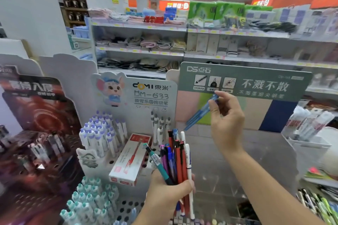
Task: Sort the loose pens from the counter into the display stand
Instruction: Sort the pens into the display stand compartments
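Observation:
My left hand (170,190) grips a bundle of loose pens (178,159), red, purple, blue, white and one teal, held upright low in the middle. My right hand (226,118) is raised higher to the right and pinches a translucent blue pen (200,112), which slants down to the left and looks blurred. The white display stand (128,208) with round holes sits left of my hands. Purple-capped pens (102,133) fill its upper left, teal-capped pens (89,201) its lower left, and a few white pens (159,126) stand at the back.
A red-and-white pen box (130,159) lies across the stand's holes. A dark display stand (36,133) stands at far left. Behind my right hand rises a green sign board (256,82). Packaged pens (309,124) and more pens (321,204) sit at right. Store shelves fill the background.

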